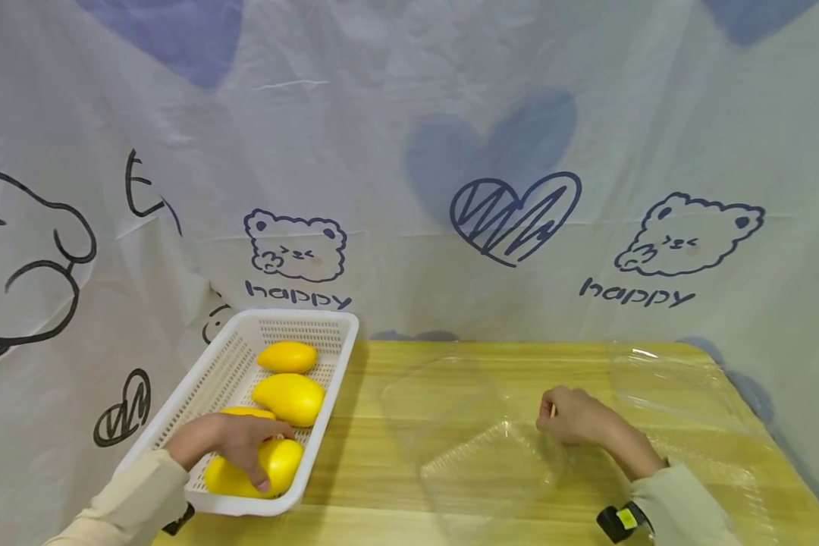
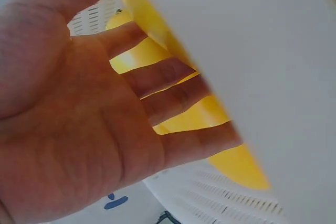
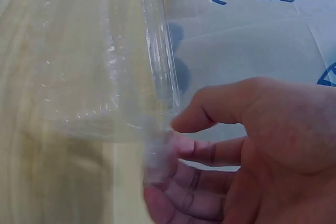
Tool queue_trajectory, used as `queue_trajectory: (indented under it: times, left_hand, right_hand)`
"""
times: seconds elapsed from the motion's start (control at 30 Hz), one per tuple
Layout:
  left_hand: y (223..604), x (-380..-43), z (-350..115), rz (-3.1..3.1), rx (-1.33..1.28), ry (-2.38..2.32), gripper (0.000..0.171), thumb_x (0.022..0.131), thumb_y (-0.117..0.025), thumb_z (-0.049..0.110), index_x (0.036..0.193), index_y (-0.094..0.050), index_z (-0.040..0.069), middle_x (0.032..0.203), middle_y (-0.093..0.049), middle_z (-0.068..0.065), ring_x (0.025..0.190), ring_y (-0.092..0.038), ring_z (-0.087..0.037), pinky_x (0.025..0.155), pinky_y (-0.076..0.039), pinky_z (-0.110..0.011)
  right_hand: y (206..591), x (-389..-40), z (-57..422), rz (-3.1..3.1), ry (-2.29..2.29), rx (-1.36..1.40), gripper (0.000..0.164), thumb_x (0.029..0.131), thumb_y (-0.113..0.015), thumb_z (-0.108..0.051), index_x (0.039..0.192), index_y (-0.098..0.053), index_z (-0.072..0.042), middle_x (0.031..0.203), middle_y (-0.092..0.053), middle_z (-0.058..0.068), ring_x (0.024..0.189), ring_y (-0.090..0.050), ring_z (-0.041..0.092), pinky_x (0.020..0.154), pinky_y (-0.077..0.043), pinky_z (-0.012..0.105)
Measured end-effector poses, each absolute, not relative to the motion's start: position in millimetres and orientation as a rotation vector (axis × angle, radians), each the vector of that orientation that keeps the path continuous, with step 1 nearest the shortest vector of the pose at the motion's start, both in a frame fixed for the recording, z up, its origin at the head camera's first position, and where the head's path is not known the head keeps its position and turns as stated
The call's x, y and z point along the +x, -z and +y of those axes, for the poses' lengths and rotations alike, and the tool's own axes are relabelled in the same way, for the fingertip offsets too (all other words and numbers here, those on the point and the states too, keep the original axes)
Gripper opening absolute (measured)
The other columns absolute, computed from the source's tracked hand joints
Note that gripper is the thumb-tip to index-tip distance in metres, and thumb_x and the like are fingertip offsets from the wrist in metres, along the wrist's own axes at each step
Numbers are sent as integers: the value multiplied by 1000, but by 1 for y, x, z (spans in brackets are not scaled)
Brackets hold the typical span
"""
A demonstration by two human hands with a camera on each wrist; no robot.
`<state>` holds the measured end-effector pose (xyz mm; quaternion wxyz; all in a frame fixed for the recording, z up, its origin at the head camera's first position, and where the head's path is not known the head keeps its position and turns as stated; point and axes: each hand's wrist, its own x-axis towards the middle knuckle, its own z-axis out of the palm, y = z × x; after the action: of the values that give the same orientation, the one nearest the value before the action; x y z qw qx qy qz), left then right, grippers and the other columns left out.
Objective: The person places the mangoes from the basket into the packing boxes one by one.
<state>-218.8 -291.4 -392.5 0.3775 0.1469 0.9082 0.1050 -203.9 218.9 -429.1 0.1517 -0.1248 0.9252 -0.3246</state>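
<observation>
My left hand reaches into the white basket, spanning the nearest yellow mango. Its thumb lies on that mango's near side and the fingers go down behind it. In the left wrist view the basket wall hides the fingertips of this hand. Over the table's right half, my right hand pinches the edge of a clear plastic container between thumb and fingers. The right wrist view shows the container's ribbed wall beside the hand.
The perforated white basket stands at the table's left, with more mangoes in a row behind the held one. Another clear plastic container lies on the right of the wooden table. A printed cloth hangs behind and at the left.
</observation>
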Motion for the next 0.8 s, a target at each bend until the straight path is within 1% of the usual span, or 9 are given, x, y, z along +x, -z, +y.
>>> queue_trajectory:
  times: [0.07, 0.13, 0.23, 0.33, 0.47, 0.63, 0.7, 0.8]
  left_hand:
    - [392, -218, -292, 2340, 361, -278, 68, 77, -91, 28, 136, -58, 19, 140, -56, -16, 128, -49, -37, 107, -35, -64]
    - [390, -216, -291, 2349, 325, -326, 66, 76, -92, 23, 133, -59, 21, 140, -56, -14, 126, -50, -35, 108, -36, -63]
    - [389, -216, -291, 2372, 311, -348, 65, 75, -92, 22, 131, -59, 23, 137, -58, -11, 120, -51, -31, 106, -37, -62]
    - [387, -215, -292, 2392, 343, -378, 66, 75, -93, 25, 132, -60, 22, 135, -59, -11, 119, -52, -32, 105, -37, -63]
    - [383, -215, -294, 2420, 388, -417, 69, 76, -92, 28, 135, -58, 19, 135, -59, -15, 124, -52, -38, 107, -36, -66]
    - [381, -214, -297, 2475, 456, -436, 71, 77, -91, 30, 136, -56, 13, 130, -60, -19, 120, -54, -42, 103, -39, -67]
    - [381, -213, -298, 2509, 472, -460, 72, 77, -91, 32, 137, -56, 12, 128, -61, -19, 118, -56, -41, 101, -41, -66]
    - [380, -211, -299, 2568, 519, -503, 73, 78, -90, 35, 137, -55, 10, 126, -62, -17, 114, -58, -38, 97, -45, -63]
  right_hand:
    - [432, -200, 220, 2620, 961, -341, 8, 91, -65, -9, 86, -59, -6, 59, -54, 3, 48, -46, 12, 49, -40, 27]
    - [435, -197, 222, 2576, 995, -353, 9, 92, -64, -9, 85, -58, -6, 57, -53, 3, 46, -46, 12, 48, -40, 27]
    - [441, -192, 224, 2544, 1045, -426, 11, 95, -60, -9, 85, -58, -5, 56, -52, 2, 46, -49, 12, 46, -42, 26]
    - [449, -187, 225, 2535, 1073, -524, 17, 100, -53, -10, 83, -57, -6, 56, -51, -1, 45, -49, 10, 46, -41, 24]
    - [459, -181, 224, 2596, 1079, -641, 26, 104, -50, -11, 79, -56, -8, 55, -48, -7, 45, -44, 5, 47, -38, 22]
    - [468, -174, 220, 2724, 1081, -685, 29, 103, -51, -9, 74, -51, -13, 57, -41, -11, 48, -36, 1, 47, -35, 21]
    - [471, -172, 218, 2764, 1076, -676, 32, 104, -51, -8, 73, -48, -14, 58, -38, -11, 50, -31, 0, 48, -33, 20]
    - [476, -169, 216, 2822, 1047, -663, 32, 106, -48, -8, 75, -47, -15, 60, -36, -10, 51, -29, 0, 48, -32, 20]
